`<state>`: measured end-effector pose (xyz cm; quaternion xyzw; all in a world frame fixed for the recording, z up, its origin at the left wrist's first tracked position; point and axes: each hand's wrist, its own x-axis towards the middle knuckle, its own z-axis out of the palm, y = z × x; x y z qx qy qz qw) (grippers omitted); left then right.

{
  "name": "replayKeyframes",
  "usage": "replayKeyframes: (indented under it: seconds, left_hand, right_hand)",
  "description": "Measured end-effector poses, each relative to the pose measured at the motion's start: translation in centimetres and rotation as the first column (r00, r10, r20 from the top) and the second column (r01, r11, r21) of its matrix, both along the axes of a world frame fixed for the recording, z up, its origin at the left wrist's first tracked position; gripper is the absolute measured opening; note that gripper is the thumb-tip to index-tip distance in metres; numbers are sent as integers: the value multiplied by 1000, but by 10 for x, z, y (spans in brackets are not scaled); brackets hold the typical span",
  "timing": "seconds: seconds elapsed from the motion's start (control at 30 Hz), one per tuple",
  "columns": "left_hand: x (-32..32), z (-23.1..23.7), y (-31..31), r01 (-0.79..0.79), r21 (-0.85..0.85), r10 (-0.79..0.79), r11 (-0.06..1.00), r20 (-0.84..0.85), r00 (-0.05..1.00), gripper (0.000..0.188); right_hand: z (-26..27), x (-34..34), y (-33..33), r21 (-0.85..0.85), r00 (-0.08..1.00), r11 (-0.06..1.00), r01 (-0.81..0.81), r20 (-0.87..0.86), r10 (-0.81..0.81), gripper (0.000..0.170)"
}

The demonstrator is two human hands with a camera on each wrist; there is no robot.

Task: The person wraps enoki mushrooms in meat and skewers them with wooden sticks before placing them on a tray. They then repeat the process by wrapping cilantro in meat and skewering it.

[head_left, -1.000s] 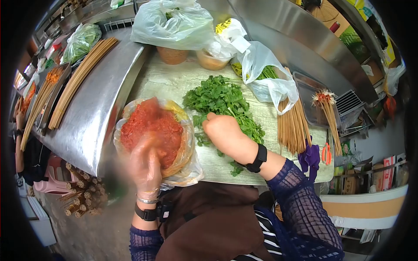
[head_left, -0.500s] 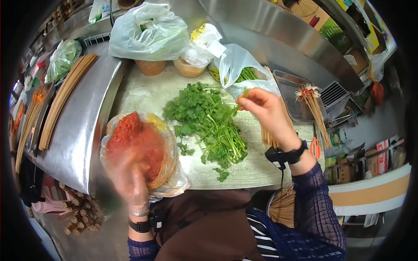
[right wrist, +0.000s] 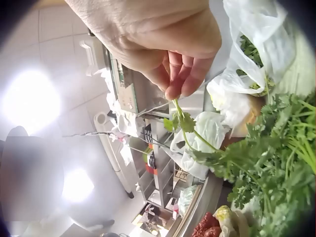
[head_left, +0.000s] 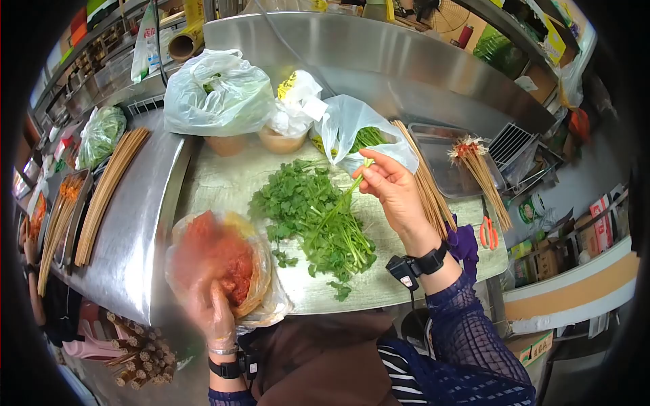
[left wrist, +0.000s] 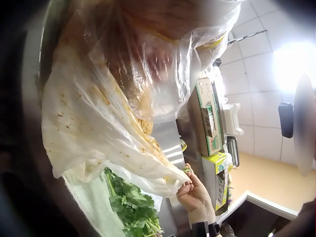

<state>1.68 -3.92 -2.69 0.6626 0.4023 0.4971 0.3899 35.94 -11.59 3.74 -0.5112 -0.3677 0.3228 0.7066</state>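
Note:
My right hand [head_left: 396,193] pinches the stem end of a cilantro sprig [right wrist: 188,131] between thumb and fingertips. The sprig slants down to the pile of cilantro [head_left: 315,220] spread on the pale green tabletop. My left hand [head_left: 206,298], in a clear plastic glove, is over the red minced meat [head_left: 237,274], its fingers blurred; I cannot tell how they are bent. The meat sits in a container lined with a stained plastic bag [head_left: 267,287], left of the cilantro. In the left wrist view clear plastic [left wrist: 163,64] fills the upper part and my right hand shows beyond it.
Along the back stand a bulging plastic bag [head_left: 213,95], a wrapped tub [head_left: 281,142] and an open bag of greens [head_left: 359,125]. Bamboo skewers [head_left: 423,183], orange-handled scissors [head_left: 488,233] and a purple cloth [head_left: 464,247] lie at the right. A steel counter [head_left: 135,223] adjoins the left side.
My right hand has gone from low over the cilantro to up and right, and now holds a sprig by its stem. The left hand stays over the meat, blurred throughout. The head view has shifted.

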Motion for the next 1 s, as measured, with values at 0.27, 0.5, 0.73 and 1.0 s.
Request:
replayKeyframes:
  seconds: [0.27,0.5,0.73,1.0]
  left_hand:
    - [-2,-6,1,16,-29,-16,999,17,1000,23]
    - [3,-4,3,23,-29,-20,999,119,993,24]
    - [7,48,1,63,334,-14,941,-149,989,26]
    - [66,93,-12,348,406,-223,845,-323,920,32]
  right_hand:
    - [-52,14,12,-30,908,987,159,396,-134,13]
    - [-13,19,6,-49,993,992,118,30,-117,12]
    - [30,-18,-13,96,958,995,-13,285,-15,10]
    - [25,-65,-19,155,946,959,-238,259,194,7]
